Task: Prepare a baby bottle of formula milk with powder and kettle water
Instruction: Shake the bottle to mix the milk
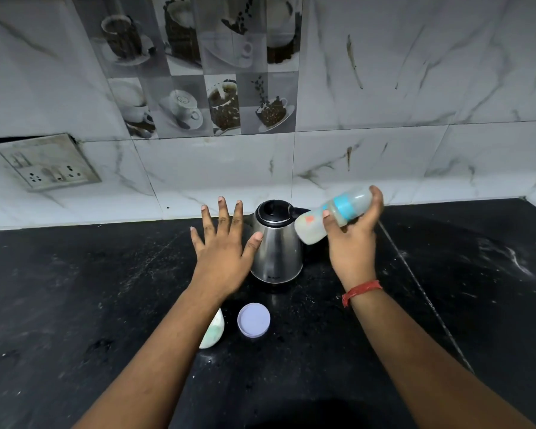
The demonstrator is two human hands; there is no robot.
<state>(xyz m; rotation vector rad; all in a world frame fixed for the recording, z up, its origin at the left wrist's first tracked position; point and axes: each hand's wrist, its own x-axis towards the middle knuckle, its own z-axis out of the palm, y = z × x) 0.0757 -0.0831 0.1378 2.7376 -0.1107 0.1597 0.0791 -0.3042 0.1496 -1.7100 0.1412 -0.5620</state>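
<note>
Head view over the black counter (446, 305), as I watched it remotely. The right hand (351, 243) was raised above the counter, its fingers and thumb clamped around the baby bottle (334, 213), which lay tilted nearly on its side in the air, teal collar toward the wall and base toward the kettle (276, 243). The bottle's frosted body looked pale inside; I could not tell how full it was. A red thread band (362, 291) circled the right wrist. The left hand (223, 243) was held flat and spread, palm down, fingers apart and gripping nothing; its thumb tip overlapped the kettle's left flank, though I could not tell whether it touched. The steel kettle stood upright between the two hands, black lid closed, close to the tiled wall (384, 88). The bottle's base overlapped the kettle's upper right shoulder from this angle. Nearer the camera, a pale round lid (253, 320) lay flat on the counter, and just to its left a whitish rounded object (214, 334) was half hidden by the left forearm; I could not identify it. A socket plate (44, 161) sat on the wall at far left. The counter was open to the left and right of the arms, and a seam (421, 292) ran diagonally across its right part.
</note>
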